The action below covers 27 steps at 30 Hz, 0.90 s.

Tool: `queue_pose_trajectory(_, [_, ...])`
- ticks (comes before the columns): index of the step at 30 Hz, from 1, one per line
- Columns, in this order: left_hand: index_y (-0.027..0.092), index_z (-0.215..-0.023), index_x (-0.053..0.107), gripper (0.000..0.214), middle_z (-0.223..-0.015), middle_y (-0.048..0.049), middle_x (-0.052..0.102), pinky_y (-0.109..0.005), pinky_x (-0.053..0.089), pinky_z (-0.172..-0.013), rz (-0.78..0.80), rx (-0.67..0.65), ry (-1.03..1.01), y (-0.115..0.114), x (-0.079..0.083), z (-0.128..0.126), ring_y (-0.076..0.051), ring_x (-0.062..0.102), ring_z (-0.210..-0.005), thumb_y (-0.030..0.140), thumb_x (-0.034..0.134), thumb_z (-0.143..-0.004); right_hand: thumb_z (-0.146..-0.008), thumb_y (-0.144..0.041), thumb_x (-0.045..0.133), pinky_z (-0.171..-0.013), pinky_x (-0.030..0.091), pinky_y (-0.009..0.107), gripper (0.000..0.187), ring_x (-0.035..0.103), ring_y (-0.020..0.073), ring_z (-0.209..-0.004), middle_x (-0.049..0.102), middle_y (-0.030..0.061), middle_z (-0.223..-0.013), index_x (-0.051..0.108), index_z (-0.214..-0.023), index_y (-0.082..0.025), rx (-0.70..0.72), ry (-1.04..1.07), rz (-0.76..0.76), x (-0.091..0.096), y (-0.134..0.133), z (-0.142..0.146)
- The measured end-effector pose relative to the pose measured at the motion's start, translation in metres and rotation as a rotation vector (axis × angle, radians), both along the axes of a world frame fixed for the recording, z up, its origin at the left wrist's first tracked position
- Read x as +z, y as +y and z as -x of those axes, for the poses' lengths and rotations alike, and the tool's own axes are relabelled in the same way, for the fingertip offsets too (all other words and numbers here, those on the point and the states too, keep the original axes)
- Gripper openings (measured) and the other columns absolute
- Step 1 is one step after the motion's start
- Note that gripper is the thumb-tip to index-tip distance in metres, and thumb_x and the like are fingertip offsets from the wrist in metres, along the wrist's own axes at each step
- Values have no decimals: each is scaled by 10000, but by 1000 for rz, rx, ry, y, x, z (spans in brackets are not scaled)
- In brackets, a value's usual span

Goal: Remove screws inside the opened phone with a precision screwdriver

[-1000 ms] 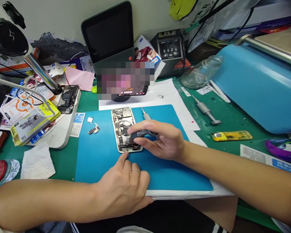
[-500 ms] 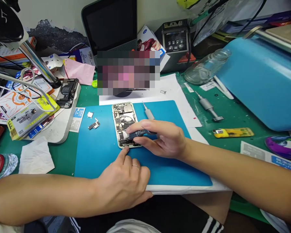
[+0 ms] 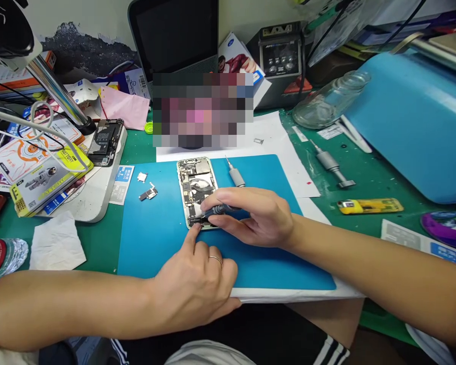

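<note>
An opened phone [image 3: 202,183] lies on the blue mat [image 3: 152,253], its internal parts exposed. My left hand [image 3: 199,276] rests in front of it, index fingertip touching its lower edge and the other fingers curled with nothing in them. From the right, my right hand [image 3: 256,215] pinches a dark-handled tool [image 3: 224,209] over the phone's lower part. The tool's tip and exact kind cannot be made out. Left of the phone lie a small silver plate [image 3: 142,176] and a small dark metal bracket [image 3: 148,192]. A grey screwdriver [image 3: 235,175] lies just beyond my right hand.
Another opened phone [image 3: 105,143] sits on a white stand at left, beside battery boxes [image 3: 49,177]. A second screwdriver [image 3: 331,163], a yellow lighter [image 3: 370,206] and a glass jar [image 3: 330,101] are at right. A SIM tray [image 3: 258,141] lies on white paper behind the mat.
The whole view has shifted slightly. Both hands keep nearly the same place on and over the phone; the tool is still pinched in my right hand.
</note>
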<state>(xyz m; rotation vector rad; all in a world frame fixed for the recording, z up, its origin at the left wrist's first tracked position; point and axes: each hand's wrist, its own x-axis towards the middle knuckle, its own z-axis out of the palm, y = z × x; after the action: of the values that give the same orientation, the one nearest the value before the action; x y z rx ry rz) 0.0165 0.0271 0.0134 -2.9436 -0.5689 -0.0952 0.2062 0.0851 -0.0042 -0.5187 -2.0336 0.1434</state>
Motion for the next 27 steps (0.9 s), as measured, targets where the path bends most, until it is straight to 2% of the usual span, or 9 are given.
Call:
queue_pose_trajectory(3, [191,-827,521,461,-689,-28,606,-513,478,-1026,-10,-8,-7,0,-1,0,-211,598,-625,648,540,-889,-920,-119,637,-786,648,228,428,765,147,-870,774,98,-1005,503,-1326,-147,-7,-14,-3,1,0,0])
queue_pose_trajectory(5, [189,-831,524,461,-689,-31,611,-514,482,-1022,-13,-11,-6,-1,0,0,-213,600,-625,646,533,-892,-913,-106,643,-791,651,232,478,762,148,-876,770,110,-1016,474,-1360,-124,4,-12,-17,2,0,1])
queue_pose_trajectory(9, [188,-835,522,452,-694,-35,619,-514,484,-1018,-3,-11,10,0,2,-1,-216,619,-642,635,526,-901,-919,-105,634,-798,667,278,565,751,150,-899,760,78,-1012,406,-1434,-150,49,2,-23,4,3,2])
queue_pose_trajectory(14, [198,-812,509,454,-687,-35,627,-500,502,-1006,-17,-4,0,0,1,0,-224,631,-643,645,539,-887,-913,-103,623,-833,665,292,479,746,165,-968,759,108,-1047,476,-1367,-142,20,-15,-60,6,4,3])
queue_pose_trajectory(19, [197,-818,510,456,-692,-41,632,-509,487,-1017,-17,-8,0,1,0,0,-228,633,-651,646,535,-890,-896,-90,611,-818,664,282,448,749,160,-948,764,104,-1057,507,-1326,-161,-27,-14,-90,7,4,3])
queue_pose_trajectory(22, [191,-842,514,456,-712,-46,637,-513,481,-1000,3,-6,24,1,1,0,-236,635,-664,642,528,-901,-919,-163,639,-788,662,286,386,749,168,-924,760,118,-1026,519,-1285,-141,-25,-16,-114,7,4,2])
queue_pose_trajectory(25, [184,-873,517,456,-734,-54,641,-515,468,-994,30,-9,41,0,1,0,-242,639,-688,637,514,-915,-924,-223,670,-749,658,264,378,751,154,-888,761,92,-989,528,-1271,-170,-44,-39,-134,8,4,2])
queue_pose_trajectory(27, [184,-866,518,458,-727,-49,635,-515,460,-1007,28,-9,33,0,1,0,-239,636,-685,640,521,-909,-917,-186,670,-747,657,256,390,752,147,-876,762,76,-980,527,-1280,-184,-56,-31,-121,9,4,3])
